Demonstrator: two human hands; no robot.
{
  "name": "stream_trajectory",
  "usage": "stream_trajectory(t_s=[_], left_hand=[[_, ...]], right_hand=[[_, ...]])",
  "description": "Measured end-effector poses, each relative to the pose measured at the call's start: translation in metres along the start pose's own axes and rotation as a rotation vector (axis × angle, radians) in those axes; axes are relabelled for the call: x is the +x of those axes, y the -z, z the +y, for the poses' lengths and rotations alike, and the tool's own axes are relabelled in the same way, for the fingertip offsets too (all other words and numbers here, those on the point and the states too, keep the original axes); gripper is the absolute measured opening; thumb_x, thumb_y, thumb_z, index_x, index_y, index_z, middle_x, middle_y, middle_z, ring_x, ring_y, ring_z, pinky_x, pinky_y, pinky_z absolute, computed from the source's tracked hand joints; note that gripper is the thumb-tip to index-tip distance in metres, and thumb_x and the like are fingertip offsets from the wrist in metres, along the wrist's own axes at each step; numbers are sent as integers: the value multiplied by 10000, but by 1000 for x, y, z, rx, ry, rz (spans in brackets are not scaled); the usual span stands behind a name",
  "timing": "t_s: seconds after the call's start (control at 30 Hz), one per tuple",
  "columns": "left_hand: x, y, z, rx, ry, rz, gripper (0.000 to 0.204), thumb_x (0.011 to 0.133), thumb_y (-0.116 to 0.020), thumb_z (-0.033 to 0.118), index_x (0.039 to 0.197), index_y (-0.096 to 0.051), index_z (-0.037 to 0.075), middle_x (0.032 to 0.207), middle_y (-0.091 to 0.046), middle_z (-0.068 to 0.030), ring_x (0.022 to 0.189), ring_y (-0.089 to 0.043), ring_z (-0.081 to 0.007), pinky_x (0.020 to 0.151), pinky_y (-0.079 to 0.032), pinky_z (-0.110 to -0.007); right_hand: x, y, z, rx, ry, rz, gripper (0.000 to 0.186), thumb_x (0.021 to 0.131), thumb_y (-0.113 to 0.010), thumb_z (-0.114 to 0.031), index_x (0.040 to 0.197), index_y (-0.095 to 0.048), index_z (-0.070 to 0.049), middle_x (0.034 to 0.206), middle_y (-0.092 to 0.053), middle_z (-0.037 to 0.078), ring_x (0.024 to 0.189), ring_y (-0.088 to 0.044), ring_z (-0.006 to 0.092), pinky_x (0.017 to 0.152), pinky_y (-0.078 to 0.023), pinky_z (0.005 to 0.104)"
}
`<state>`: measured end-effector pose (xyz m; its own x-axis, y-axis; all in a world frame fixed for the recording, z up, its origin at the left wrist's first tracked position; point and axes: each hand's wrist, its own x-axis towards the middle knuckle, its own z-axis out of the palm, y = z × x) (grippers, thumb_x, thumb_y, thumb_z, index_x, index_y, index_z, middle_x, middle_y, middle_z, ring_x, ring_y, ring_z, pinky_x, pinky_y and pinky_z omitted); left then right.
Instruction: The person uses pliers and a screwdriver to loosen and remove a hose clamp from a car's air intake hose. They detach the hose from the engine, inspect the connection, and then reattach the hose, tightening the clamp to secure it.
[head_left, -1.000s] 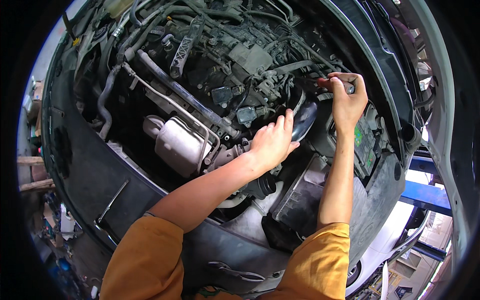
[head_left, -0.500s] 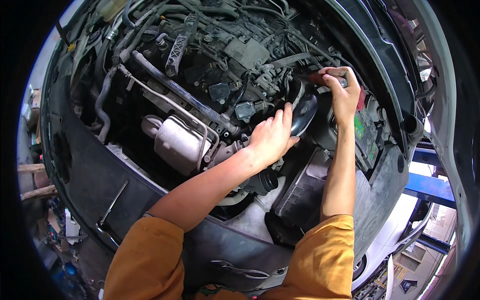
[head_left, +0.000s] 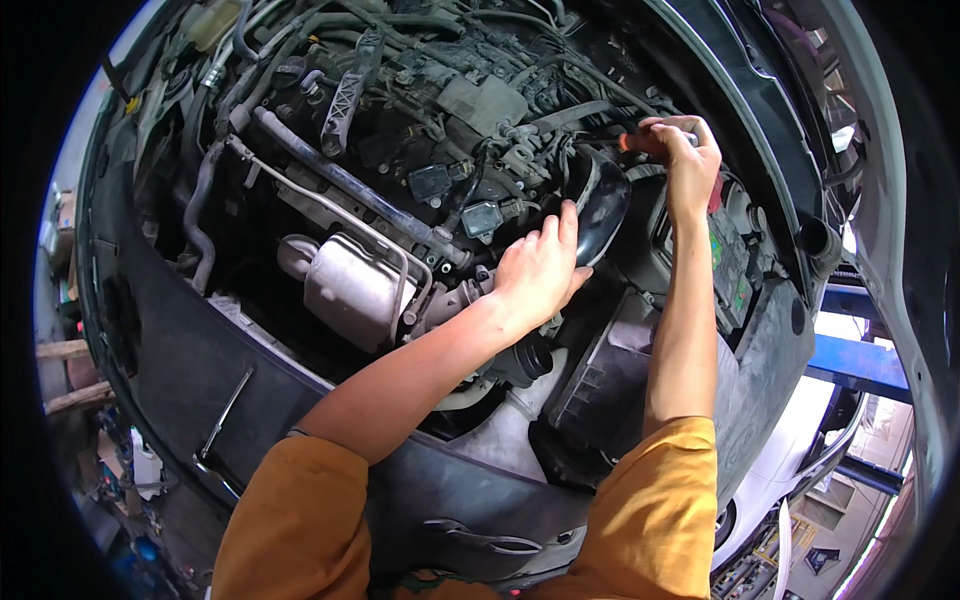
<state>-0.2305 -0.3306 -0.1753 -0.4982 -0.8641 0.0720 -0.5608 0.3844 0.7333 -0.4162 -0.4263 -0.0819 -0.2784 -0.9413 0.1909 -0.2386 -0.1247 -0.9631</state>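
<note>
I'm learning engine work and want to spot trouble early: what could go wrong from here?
The right hand holds a red-handled tool by the upper end of the shiny black duct. The tool's tip is hard to make out, so it might slip and scrape the duct.

The dark round pipe mouth below the left hand looks uncovered, so a small dropped part could perhaps fall in.

Left hand: fingers extended, thumb spread below them. Right hand: beyond the left fingertips, to their right, fingers curled.
</note>
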Motion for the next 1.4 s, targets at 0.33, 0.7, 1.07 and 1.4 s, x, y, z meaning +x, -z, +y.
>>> stream_trajectory(t_s=[0.33, 0.7, 1.07, 1.4], left_hand=[[3, 1, 3, -11, 37, -61, 935, 879, -756, 379, 1526, -239, -56, 1169, -579, -242, 987, -667, -405, 822, -562, -459], [-2, -5, -5, -54, -33, 12, 909, 890, -744, 353, 1538, -246, -46, 1233, -574, -252, 1011, -637, -456, 823, -548, -481], [0, -2, -3, -98, -34, 17, 908, 876, -759, 342, 1526, -264, -53, 1214, -578, -265, 991, -639, -458, 810, -549, -481], [2, 7, 1, -81, -17, -16, 894, 853, -781, 323, 1485, -288, -72, 1149, -588, -249, 970, -655, -419, 786, -555, -473]], right_hand=[[16, 10, 13, -138, 32, 186, 128, 878, -649, -74, 897, -614, 47, 722, -714, 133, 637, -719, 215, 620, -561, 298], [59, 17, 5, -244, 41, -125, 123, 881, -669, -94, 864, -643, 25, 646, -697, 75, 627, -688, 136, 602, -530, 279], [29, -8, -12, -547, 102, -133, 200, 877, -708, -178, 942, -668, 7, 789, -714, 174, 773, -722, 260, 734, -543, 364], [-53, -42, 14, -745, 424, 97, 139, 883, -721, -138, 967, -686, -33, 848, -681, 155, 806, -659, 330, 735, -528, 404]])
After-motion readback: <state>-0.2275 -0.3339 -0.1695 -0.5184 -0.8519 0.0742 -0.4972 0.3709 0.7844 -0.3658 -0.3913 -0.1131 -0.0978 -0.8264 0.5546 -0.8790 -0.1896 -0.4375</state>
